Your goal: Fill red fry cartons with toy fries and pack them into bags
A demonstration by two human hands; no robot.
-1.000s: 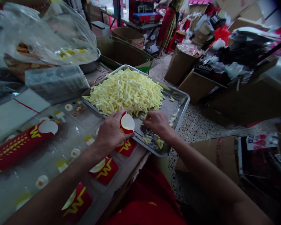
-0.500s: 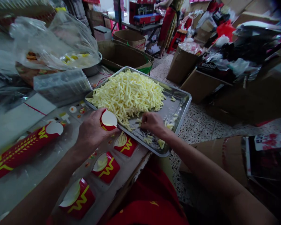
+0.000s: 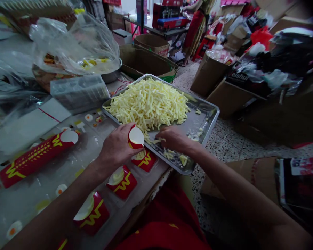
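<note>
My left hand [image 3: 114, 147] grips a red fry carton [image 3: 136, 136] with a white inside, held upright at the near left edge of a metal tray [image 3: 216, 113]. Heaped in that tray is a big pile of pale yellow fries [image 3: 150, 100]. My right hand [image 3: 176, 139] is low over the tray, its fingertips closed around a few fries beside loose bits. Along the table edge lie a carton with fries [image 3: 146, 160], partly behind my left thumb, a second carton [image 3: 125, 184] and a third carton [image 3: 94, 215]. A long nested stack of cartons [image 3: 39, 156] rests farther left.
Behind the tray's left side stand clear plastic containers [image 3: 78, 92] and a bowl [image 3: 112, 74] under a plastic bag [image 3: 94, 41]. Cardboard boxes [image 3: 148, 62] sit beyond the tray, more boxes [image 3: 229, 95] at right. Another person [image 3: 195, 31] stands at the back.
My left hand with the carton has moved right, closer to the tray and over the nearest filled carton. My right hand's fingers have shifted among the loose fries. The view has turned slightly left.
</note>
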